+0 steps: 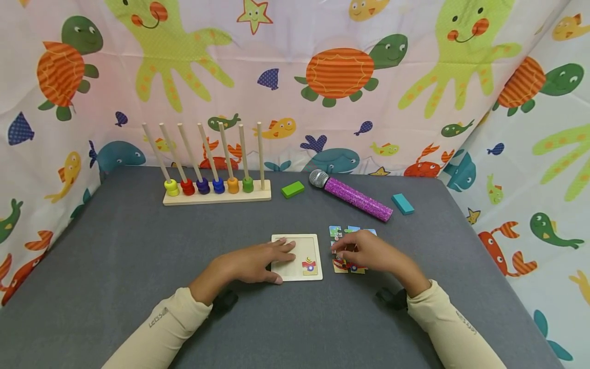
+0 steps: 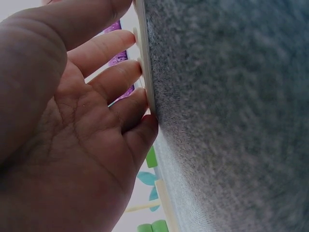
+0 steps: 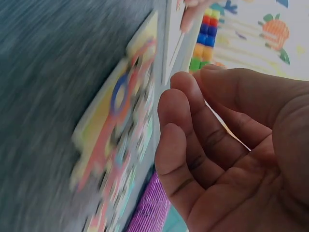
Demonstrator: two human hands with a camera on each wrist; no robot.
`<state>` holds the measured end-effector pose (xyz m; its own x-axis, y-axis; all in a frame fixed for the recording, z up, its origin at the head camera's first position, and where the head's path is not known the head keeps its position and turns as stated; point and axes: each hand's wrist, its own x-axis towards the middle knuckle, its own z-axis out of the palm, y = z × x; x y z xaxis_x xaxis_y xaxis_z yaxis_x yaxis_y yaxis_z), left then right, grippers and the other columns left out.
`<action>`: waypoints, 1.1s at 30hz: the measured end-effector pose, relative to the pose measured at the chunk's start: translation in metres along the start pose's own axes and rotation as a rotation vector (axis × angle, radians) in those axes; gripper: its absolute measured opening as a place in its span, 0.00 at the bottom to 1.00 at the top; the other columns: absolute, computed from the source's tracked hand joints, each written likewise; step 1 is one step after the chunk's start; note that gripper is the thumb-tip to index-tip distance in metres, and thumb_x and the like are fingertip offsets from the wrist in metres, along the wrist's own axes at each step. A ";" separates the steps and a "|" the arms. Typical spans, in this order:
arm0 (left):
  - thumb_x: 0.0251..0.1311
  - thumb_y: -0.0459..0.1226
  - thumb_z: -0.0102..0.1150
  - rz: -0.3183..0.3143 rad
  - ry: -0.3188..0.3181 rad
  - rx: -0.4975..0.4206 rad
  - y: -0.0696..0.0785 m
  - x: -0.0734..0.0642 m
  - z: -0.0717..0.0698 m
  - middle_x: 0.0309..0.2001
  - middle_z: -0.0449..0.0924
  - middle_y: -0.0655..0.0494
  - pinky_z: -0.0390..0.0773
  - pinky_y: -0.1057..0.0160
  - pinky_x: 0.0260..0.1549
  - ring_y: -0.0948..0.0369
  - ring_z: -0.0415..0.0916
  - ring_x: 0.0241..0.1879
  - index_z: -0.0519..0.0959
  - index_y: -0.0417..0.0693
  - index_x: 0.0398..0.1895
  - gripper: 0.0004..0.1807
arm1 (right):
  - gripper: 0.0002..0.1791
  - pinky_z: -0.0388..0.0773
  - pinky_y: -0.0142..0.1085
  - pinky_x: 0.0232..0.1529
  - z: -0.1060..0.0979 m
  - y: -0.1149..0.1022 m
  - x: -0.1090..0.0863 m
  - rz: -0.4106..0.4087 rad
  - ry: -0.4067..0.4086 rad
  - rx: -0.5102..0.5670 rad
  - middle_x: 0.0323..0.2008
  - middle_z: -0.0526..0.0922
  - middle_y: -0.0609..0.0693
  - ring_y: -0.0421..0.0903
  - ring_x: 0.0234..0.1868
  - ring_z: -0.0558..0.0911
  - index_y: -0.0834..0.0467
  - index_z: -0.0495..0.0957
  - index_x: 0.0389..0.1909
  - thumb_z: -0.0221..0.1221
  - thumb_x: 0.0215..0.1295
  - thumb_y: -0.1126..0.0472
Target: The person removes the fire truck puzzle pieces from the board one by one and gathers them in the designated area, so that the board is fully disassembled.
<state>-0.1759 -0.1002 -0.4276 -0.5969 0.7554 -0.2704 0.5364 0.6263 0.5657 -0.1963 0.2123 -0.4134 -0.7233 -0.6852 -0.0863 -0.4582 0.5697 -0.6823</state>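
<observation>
My left hand [image 1: 258,261] rests with its fingers spread on the left part of a pale wooden puzzle tray [image 1: 305,245]. In the left wrist view the fingertips touch the tray's edge. One puzzle piece [image 1: 309,266] with a red and yellow picture lies in the tray's lower right corner. To the right of the tray is a group of colourful puzzle pieces [image 1: 335,232], with my right hand [image 1: 371,250] over them and hiding many. The right fingers are loosely bent; the right wrist view shows nothing between thumb and fingertips, and puzzle pieces [image 3: 123,106] beside them.
A wooden peg stand [image 1: 216,198] with coloured beads stands at the back left. Behind the pieces lie a green block [image 1: 292,189], a purple glittery microphone [image 1: 358,199] and a blue block [image 1: 403,204]. Sea-animal cloth [image 1: 286,31] hangs behind the grey table [image 1: 115,246].
</observation>
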 end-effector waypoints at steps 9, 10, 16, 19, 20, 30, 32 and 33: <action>0.63 0.42 0.63 -0.010 -0.002 0.001 -0.001 0.000 0.000 0.76 0.48 0.54 0.50 0.48 0.69 0.54 0.38 0.75 0.66 0.49 0.71 0.33 | 0.11 0.78 0.37 0.44 0.019 -0.018 0.026 -0.085 -0.058 0.010 0.41 0.85 0.47 0.39 0.40 0.79 0.61 0.83 0.48 0.59 0.67 0.66; 0.63 0.42 0.63 -0.011 -0.002 0.001 -0.001 0.000 0.000 0.76 0.48 0.55 0.50 0.48 0.69 0.54 0.38 0.75 0.66 0.50 0.71 0.33 | 0.11 0.78 0.37 0.44 0.020 -0.019 0.028 -0.094 -0.062 0.014 0.42 0.85 0.47 0.39 0.40 0.78 0.61 0.83 0.48 0.59 0.67 0.67; 0.63 0.42 0.64 -0.014 -0.003 -0.005 0.000 0.000 0.000 0.76 0.48 0.55 0.50 0.48 0.68 0.54 0.39 0.75 0.67 0.50 0.71 0.33 | 0.12 0.76 0.33 0.40 0.024 -0.021 0.033 -0.102 -0.071 0.034 0.43 0.84 0.48 0.39 0.38 0.76 0.61 0.83 0.48 0.58 0.66 0.68; 0.63 0.41 0.64 -0.012 -0.003 -0.006 0.000 0.001 0.000 0.76 0.49 0.54 0.50 0.48 0.68 0.54 0.39 0.75 0.67 0.49 0.71 0.33 | 0.12 0.76 0.34 0.40 0.024 -0.021 0.034 -0.094 -0.077 0.043 0.43 0.84 0.49 0.40 0.38 0.77 0.61 0.83 0.49 0.59 0.66 0.67; 0.63 0.41 0.64 -0.011 -0.002 -0.005 0.000 0.001 0.000 0.76 0.49 0.54 0.50 0.48 0.68 0.54 0.39 0.75 0.67 0.49 0.71 0.33 | 0.12 0.77 0.35 0.42 0.024 -0.021 0.035 -0.096 -0.079 0.045 0.44 0.84 0.49 0.40 0.39 0.77 0.62 0.83 0.49 0.59 0.66 0.67; 0.63 0.41 0.63 0.000 0.000 -0.008 -0.002 0.001 0.000 0.76 0.48 0.55 0.49 0.48 0.69 0.55 0.39 0.75 0.66 0.49 0.71 0.33 | 0.12 0.77 0.34 0.40 0.026 -0.020 0.039 -0.106 -0.095 0.037 0.42 0.85 0.48 0.39 0.37 0.78 0.62 0.83 0.48 0.59 0.65 0.69; 0.63 0.41 0.63 0.004 -0.001 -0.010 -0.001 0.001 0.000 0.76 0.48 0.55 0.50 0.48 0.69 0.55 0.39 0.75 0.66 0.49 0.71 0.33 | 0.12 0.77 0.34 0.40 0.026 -0.021 0.039 -0.104 -0.092 0.040 0.42 0.84 0.48 0.39 0.37 0.78 0.62 0.83 0.48 0.59 0.65 0.68; 0.63 0.41 0.63 0.006 -0.001 -0.011 -0.001 0.001 0.000 0.76 0.48 0.54 0.50 0.48 0.69 0.54 0.39 0.75 0.66 0.49 0.71 0.33 | 0.12 0.77 0.34 0.41 0.026 -0.022 0.039 -0.107 -0.089 0.042 0.42 0.84 0.48 0.39 0.37 0.78 0.62 0.83 0.48 0.59 0.65 0.68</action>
<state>-0.1768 -0.1003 -0.4283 -0.5933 0.7591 -0.2679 0.5330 0.6199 0.5759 -0.2006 0.1616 -0.4211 -0.6217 -0.7797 -0.0740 -0.5072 0.4728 -0.7205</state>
